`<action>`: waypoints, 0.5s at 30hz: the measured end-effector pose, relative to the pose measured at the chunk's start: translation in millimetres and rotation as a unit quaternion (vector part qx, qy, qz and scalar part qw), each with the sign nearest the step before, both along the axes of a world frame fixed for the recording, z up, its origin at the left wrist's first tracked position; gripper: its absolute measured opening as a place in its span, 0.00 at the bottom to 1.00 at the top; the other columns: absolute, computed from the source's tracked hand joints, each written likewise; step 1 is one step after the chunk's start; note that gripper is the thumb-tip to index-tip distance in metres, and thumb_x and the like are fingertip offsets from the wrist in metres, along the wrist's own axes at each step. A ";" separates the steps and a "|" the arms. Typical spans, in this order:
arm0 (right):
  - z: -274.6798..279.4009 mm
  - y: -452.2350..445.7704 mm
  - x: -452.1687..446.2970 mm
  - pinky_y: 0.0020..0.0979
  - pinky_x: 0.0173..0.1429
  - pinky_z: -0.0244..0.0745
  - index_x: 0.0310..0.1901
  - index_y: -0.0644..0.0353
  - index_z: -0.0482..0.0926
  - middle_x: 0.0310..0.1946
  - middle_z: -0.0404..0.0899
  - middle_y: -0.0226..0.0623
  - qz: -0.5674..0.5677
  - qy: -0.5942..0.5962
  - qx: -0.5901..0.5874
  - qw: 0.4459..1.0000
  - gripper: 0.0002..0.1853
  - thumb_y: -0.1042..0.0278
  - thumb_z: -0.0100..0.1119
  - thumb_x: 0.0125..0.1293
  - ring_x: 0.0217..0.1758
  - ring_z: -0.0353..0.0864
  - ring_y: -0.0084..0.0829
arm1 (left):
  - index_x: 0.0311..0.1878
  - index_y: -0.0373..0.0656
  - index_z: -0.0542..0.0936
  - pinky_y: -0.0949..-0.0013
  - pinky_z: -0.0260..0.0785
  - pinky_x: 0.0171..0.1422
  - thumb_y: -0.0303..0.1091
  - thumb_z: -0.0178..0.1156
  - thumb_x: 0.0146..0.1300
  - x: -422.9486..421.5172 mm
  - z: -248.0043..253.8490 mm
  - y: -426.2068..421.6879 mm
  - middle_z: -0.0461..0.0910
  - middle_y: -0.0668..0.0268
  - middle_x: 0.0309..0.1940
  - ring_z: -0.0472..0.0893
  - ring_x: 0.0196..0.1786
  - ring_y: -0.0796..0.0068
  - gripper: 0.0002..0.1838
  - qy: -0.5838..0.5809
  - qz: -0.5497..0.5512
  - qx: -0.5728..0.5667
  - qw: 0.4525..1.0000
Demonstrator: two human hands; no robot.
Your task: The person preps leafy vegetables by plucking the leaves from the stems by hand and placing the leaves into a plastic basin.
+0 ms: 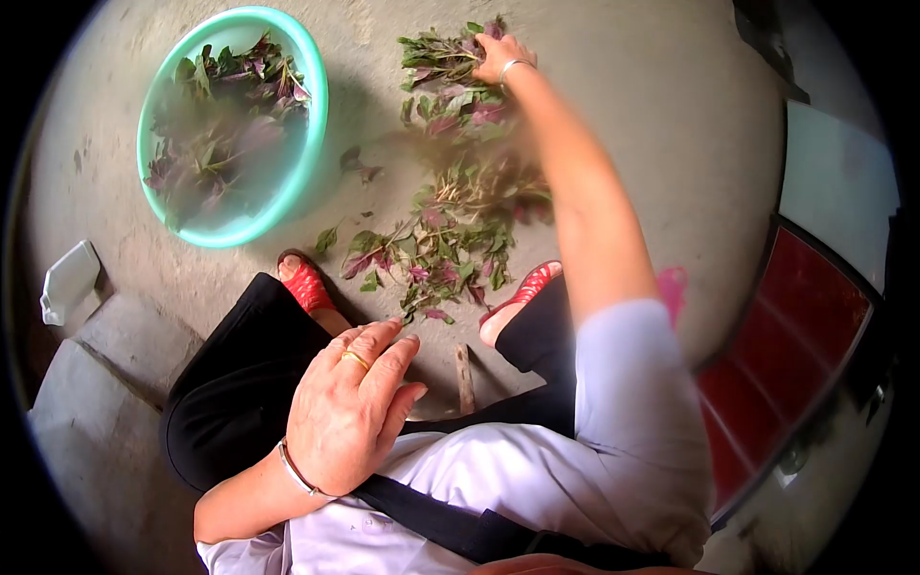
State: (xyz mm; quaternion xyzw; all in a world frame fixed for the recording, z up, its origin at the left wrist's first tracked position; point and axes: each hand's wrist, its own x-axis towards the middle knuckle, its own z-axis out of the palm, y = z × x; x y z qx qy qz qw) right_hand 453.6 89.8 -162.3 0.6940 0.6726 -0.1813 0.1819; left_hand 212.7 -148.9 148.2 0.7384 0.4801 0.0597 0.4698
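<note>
Touching the leafy bunch [439,59] at top centre, the right hand [504,59] has bent fingers, can't tell if they're really gripping. Left hand [350,407], left of bottom centre, has fingers loosely stretched, nothing held. More leaves [446,240] mid-frame, teal basin [318,88] upper left.

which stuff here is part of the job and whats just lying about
Likely part of the job:
leafy stems on the floor, right hand at the far bunch
green basin, holding more leaves

Seemingly just lying about:
white thing, left
pink thing, right, unclear
</note>
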 end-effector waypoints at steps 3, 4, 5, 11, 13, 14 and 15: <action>-7.9 4.8 8.6 0.38 0.54 0.69 0.51 0.38 0.73 0.49 0.75 0.37 -0.007 0.054 0.058 0.997 0.22 0.55 0.58 0.50 0.51 0.74 0.39 | 0.44 0.34 0.72 0.61 0.65 0.52 0.27 0.62 0.45 0.3 0.2 0.2 0.73 0.51 0.44 0.73 0.47 0.55 0.20 0.001 -0.001 0.006 1.000; 2.2 2.8 11.2 0.37 0.49 0.72 0.44 0.43 0.78 0.40 0.78 0.38 -0.023 0.079 0.114 0.990 0.16 0.60 0.56 0.51 0.45 0.77 0.41 | 0.45 0.34 0.72 0.61 0.66 0.52 0.27 0.62 0.46 0.5 0.5 -0.8 0.73 0.52 0.45 0.73 0.47 0.55 0.20 0.001 -0.001 0.009 1.000; 4.8 5.3 17.9 0.38 0.50 0.72 0.46 0.42 0.77 0.42 0.78 0.38 -0.036 0.093 0.123 0.987 0.17 0.60 0.57 0.51 0.46 0.77 0.41 | 0.45 0.34 0.72 0.61 0.66 0.51 0.27 0.62 0.46 0.7 1.6 -2.3 0.73 0.52 0.45 0.73 0.47 0.54 0.20 0.001 -0.001 0.012 1.000; 42.1 12.6 86.2 0.32 0.40 0.72 0.39 0.57 0.79 0.29 0.80 0.42 -0.029 0.277 0.268 0.922 0.15 0.62 0.59 0.49 0.33 0.80 0.33 | 0.45 0.36 0.72 0.62 0.66 0.50 0.27 0.61 0.48 4.2 9.1 -16.1 0.73 0.54 0.44 0.73 0.46 0.55 0.18 -0.003 -0.015 0.050 0.999; 117.4 -22.9 73.7 0.27 0.34 0.71 0.37 0.64 0.77 0.25 0.79 0.37 -0.067 0.333 0.192 0.921 0.13 0.66 0.57 0.52 0.28 0.75 0.23 | 0.44 0.36 0.72 0.62 0.66 0.50 0.27 0.60 0.48 4.8 10.7 -23.2 0.72 0.55 0.44 0.73 0.46 0.55 0.18 -0.008 -0.020 0.066 0.998; 128.8 -36.1 74.5 0.25 0.32 0.69 0.37 0.64 0.77 0.25 0.78 0.33 -0.086 0.391 0.195 0.895 0.11 0.68 0.56 0.52 0.26 0.73 0.21 | 0.45 0.36 0.72 0.62 0.66 0.50 0.27 0.60 0.48 5.3 12.5 -27.8 0.72 0.55 0.44 0.73 0.45 0.56 0.18 -0.008 -0.025 0.071 0.997; 136.5 -48.9 75.9 0.23 0.30 0.68 0.37 0.63 0.78 0.24 0.77 0.30 -0.106 0.449 0.196 0.865 0.10 0.70 0.55 0.53 0.24 0.70 0.18 | 0.45 0.36 0.72 0.62 0.66 0.50 0.27 0.60 0.48 5.9 13.9 -32.6 0.72 0.55 0.44 0.73 0.45 0.56 0.18 -0.005 -0.030 0.069 0.997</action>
